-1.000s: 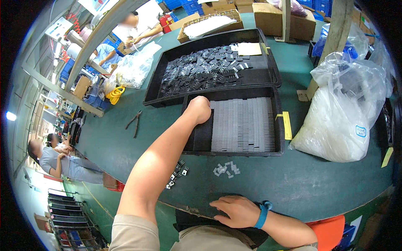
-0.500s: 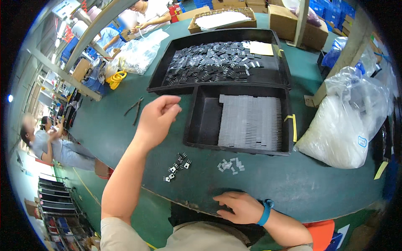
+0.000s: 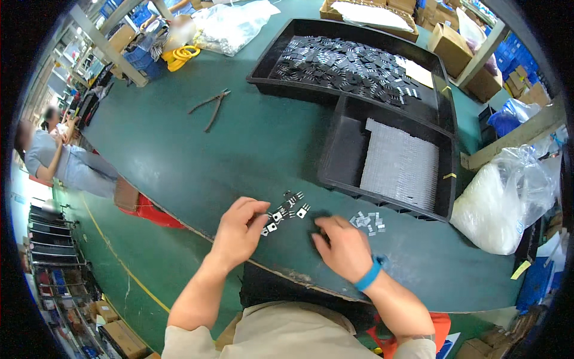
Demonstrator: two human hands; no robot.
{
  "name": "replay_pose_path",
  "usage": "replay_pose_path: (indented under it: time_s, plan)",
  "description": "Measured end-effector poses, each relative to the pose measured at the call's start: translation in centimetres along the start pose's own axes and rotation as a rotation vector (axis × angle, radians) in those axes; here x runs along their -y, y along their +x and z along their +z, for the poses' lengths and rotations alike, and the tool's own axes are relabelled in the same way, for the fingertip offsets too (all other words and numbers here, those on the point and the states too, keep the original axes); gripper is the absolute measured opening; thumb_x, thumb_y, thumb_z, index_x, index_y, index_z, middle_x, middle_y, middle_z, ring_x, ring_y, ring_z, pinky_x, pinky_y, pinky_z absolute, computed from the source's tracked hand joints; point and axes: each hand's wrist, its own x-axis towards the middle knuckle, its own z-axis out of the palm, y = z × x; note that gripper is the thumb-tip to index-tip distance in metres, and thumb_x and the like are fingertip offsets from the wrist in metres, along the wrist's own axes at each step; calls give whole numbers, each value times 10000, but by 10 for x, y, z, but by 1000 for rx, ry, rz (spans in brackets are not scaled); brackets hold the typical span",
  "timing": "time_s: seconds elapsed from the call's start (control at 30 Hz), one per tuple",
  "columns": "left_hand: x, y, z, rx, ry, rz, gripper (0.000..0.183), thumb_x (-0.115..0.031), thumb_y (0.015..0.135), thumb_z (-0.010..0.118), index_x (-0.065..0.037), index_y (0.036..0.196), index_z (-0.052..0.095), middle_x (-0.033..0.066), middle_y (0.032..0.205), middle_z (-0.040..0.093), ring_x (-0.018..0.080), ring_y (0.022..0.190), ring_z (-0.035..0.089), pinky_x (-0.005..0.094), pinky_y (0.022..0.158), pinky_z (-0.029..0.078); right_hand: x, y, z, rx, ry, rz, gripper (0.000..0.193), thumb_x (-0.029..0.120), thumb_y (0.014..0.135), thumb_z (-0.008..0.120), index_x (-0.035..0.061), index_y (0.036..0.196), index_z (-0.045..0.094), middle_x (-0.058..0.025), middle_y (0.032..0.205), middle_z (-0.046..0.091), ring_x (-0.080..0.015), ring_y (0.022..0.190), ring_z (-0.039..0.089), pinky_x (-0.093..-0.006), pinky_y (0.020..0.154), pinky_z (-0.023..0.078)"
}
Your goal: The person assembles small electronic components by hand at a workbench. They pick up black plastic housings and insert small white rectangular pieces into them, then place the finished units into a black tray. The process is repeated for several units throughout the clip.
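Observation:
A handful of black three-legged transistors with pale metal tabs (image 3: 302,210) lies in a loose group on the green table. My left hand (image 3: 236,236) is at their near left edge, thumb and forefinger curved and apart; whether it touches one I cannot tell. My right hand (image 3: 345,246), with a blue band on its wrist, hovers or rests just right of the group, its fingers bent and thumb apart, nothing visible in it. Beyond it lie several small translucent grey pieces (image 3: 372,222), close to its knuckles.
A large black tray (image 3: 263,81) holds heaped transistors and a yellowish paper. A smaller black bin (image 3: 335,155) in front holds rows of grey translucent strips. Pliers (image 3: 213,109) lie open to the left. A bag of white material (image 3: 493,215) stands right, near a metal post (image 3: 520,134).
My left hand has come down from beside the bin to the transistors. My right hand has moved forward from the table's edge. The view has shifted, too.

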Motion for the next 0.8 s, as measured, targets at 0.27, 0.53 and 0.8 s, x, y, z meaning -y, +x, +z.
replay_pose_path:
  time_s: [0.27,0.53,0.8]
  plan:
    - [12,-43,28,92,-653,-309,138,-32,966,645,22,1078,707,39,939,627,86,732,574,226,650,466,11,30,34,4,-297,24,262,185,826,771,55,1015,644,-161,931,653,-382,812,670,-473,688,549]
    - [17,-51,44,-5,-876,-198,158,-57,990,639,35,1100,705,60,944,656,108,736,596,262,666,492,47,-2,49,44,810,371,107,25,992,618,-16,1089,604,-70,876,689,-119,736,684,-256,610,570]
    - [37,-54,25,-122,-1027,-485,169,-164,1062,540,-23,1103,623,100,877,728,103,602,615,223,494,428,39,50,54,-80,-213,-251,202,22,805,736,45,1002,696,-121,920,629,-329,851,643,-404,727,531]
